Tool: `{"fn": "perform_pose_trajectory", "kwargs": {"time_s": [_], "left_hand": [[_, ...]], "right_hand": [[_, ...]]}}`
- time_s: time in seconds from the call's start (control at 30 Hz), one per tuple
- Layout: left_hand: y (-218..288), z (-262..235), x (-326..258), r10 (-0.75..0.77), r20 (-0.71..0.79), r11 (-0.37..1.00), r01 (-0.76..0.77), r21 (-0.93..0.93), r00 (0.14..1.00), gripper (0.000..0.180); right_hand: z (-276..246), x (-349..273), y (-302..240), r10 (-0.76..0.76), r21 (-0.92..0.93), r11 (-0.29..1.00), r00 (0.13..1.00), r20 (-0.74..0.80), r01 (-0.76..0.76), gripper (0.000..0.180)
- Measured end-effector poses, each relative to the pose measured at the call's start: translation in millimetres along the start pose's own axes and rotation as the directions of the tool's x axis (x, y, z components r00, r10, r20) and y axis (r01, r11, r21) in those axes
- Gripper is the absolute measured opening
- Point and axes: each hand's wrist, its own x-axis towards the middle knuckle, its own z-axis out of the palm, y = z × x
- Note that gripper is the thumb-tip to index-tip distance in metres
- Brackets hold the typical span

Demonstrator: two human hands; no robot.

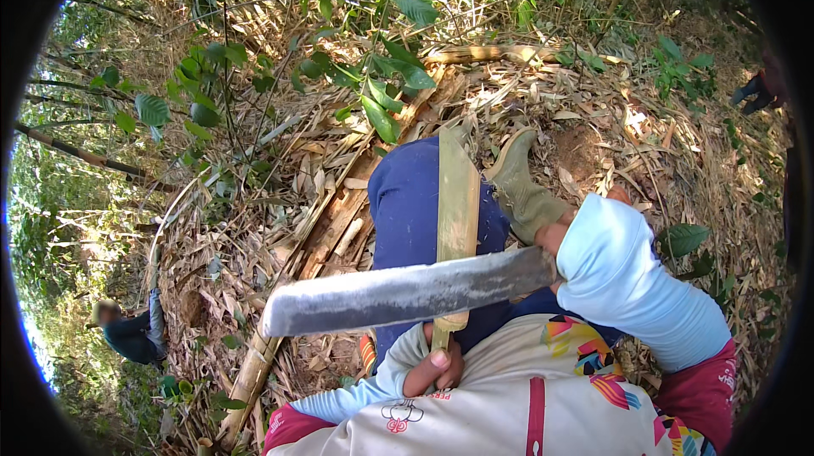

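A length of split bamboo (458,202) stands at the centre of the scene, pale and flat-faced, its narrow near end close to the worker's lap and its far end reaching past the knee of the navy trousers (403,202). The left hand (434,373) clamps that near end, thumb pressed along it and fingers folded around. Across the bamboo's near part lies a broad machete (398,288), its tip pointing left; whether steel meets bamboo cannot be told. The right hand (553,240) appears closed on the machete's handle, though fingers and handle are partly hidden.

Good handling here would likely mean a firm left grip below the blade's line, strokes angled away from those fingers, and the bamboo tilted clear of the knee and the olive boot (521,189) to the right.

Beyond, dry leaf litter (254,286) covers the slope, with a splintered log (343,214) to the left and a leafy sapling (381,117) farther off. A co-worker in dark clothing (136,333) is at far left; another person's dark-gloved hand (755,96) shows at far right.
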Motion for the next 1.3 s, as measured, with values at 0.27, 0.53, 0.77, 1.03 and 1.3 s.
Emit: {"fn": "perform_pose_trajectory", "kwargs": {"time_s": [0.27, 0.53, 0.77, 1.03, 1.3], "left_hand": [[-42.6, -33.2, 7.7, 0.174, 0.265, 0.964, -0.109, -0.244, 0.949, 0.03], [-3.8, 0.7, -1.0, -0.006, -0.029, 0.998, 0.005, -0.064, 1.0, 0.027], [0.1, -2.4, 4.1, -0.002, 0.069, 0.994, 0.009, -0.108, 0.998, 0.026], [-5.7, -2.6, 0.3, -0.019, 0.008, 0.989, 0.02, -0.149, 1.0, 0.027], [8.5, -1.0, 2.8, -0.056, 0.029, 0.998, 0.055, 0.026, 0.998, 0.031]], "right_hand": [[29.2, -11.3, -12.5, -0.135, 0.081, 0.987, 0.989, -0.057, 0.139, 0.014], [6.6, 5.9, -11.1, -0.003, 0.057, 0.998, 0.993, 0.121, -0.004, 0.014], [5.6, 18.4, 3.2, 0.002, 0.042, 0.999, 0.998, 0.069, -0.005, 0.013], [-8.6, 32.8, 16.3, 0.11, 0.12, 0.987, 0.993, -0.043, -0.104, 0.029], [-9.6, 25.8, 7.3, -0.033, -0.046, 0.998, 0.999, 0.034, 0.034, 0.022]]}}
